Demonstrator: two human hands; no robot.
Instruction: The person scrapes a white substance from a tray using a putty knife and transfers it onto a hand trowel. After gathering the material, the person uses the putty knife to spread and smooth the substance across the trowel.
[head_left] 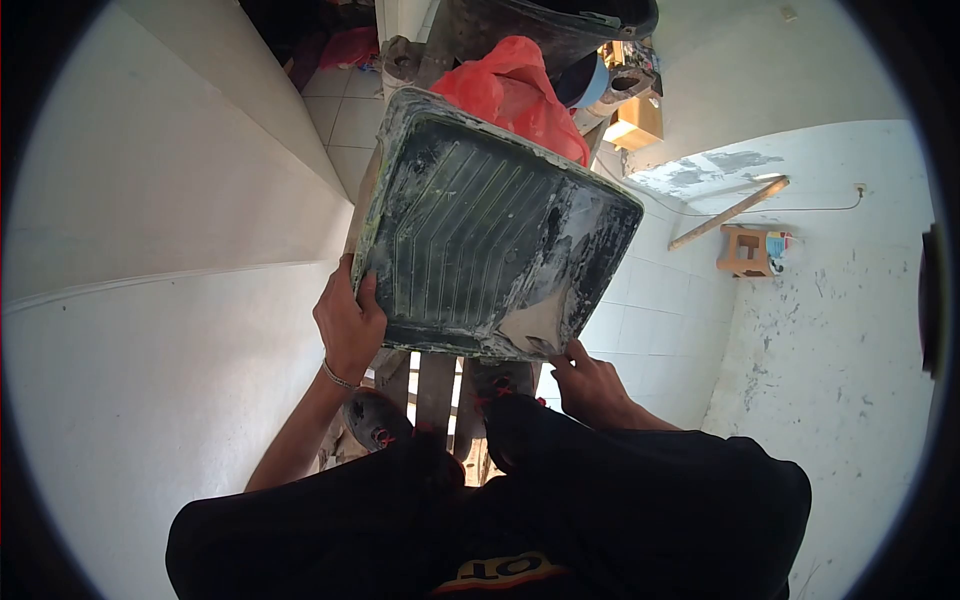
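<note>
Holding dark ribbed tray, paint-crusted; left hand, right hand gripping.

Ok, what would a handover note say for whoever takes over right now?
Left hand grips the left rim of the dark ribbed plastic paint tray, which is crusted with dried white paint.
Right hand holds its near right corner.
A red plastic bag and a black bucket lie beyond the tray, with wooden slats underfoot.
Done: tray is up in both hands.
Left: not yet set down.
</note>
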